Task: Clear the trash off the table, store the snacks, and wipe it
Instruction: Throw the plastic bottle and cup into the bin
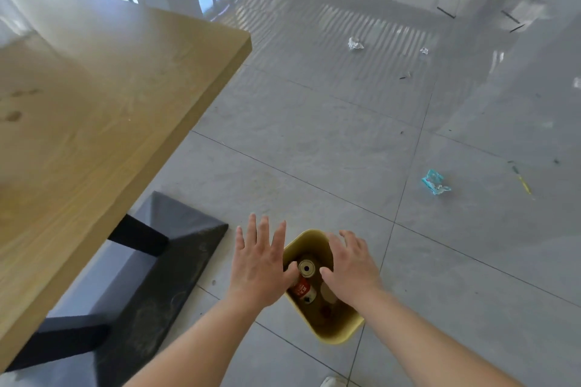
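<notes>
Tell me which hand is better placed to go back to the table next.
Probably the left hand. It is empty, its fingers spread, over the table-side edge of the yellow bin, nearest the wooden table. The right hand, also empty, hovers over the bin's far side.

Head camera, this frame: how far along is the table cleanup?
Done: cans already lie in the yellow bin, and the visible part of the table carries no trash. In hand: nothing; the left hand and right hand hover open over the bin. Left: stains on the tabletop suggest it needs wiping. Snack storage cannot be judged. A wrapper and crumpled paper lie on the floor.
</notes>
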Available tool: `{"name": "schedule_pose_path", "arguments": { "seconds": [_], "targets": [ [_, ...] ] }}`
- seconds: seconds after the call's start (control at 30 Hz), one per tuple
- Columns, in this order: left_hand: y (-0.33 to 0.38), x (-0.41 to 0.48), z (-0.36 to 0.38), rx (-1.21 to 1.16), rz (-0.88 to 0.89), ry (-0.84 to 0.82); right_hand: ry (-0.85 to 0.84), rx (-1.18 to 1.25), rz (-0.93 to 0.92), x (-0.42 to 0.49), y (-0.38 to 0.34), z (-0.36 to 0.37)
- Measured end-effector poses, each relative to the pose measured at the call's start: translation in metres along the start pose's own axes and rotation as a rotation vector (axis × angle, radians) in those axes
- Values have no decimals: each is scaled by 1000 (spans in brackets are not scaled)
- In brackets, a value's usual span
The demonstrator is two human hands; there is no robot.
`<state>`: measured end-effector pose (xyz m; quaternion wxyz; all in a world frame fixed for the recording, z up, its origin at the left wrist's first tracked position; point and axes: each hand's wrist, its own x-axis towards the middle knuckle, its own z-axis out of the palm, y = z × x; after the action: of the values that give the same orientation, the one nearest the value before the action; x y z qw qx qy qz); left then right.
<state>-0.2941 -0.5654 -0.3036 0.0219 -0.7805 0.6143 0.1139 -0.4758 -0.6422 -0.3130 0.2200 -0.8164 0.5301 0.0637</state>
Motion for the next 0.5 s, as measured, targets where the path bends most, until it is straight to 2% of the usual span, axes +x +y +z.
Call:
{"name": "schedule_pose_path", "arguments": {
  "seconds": [0.2, 0.5],
  "targets": [
    [1, -37, -88, -19, -22, 26, 47, -30, -42, -34, -34, -74],
    [-19, -85, -186, 19, -79, 198, 152, -89, -180, -72, -100, -173]
  ]
}}
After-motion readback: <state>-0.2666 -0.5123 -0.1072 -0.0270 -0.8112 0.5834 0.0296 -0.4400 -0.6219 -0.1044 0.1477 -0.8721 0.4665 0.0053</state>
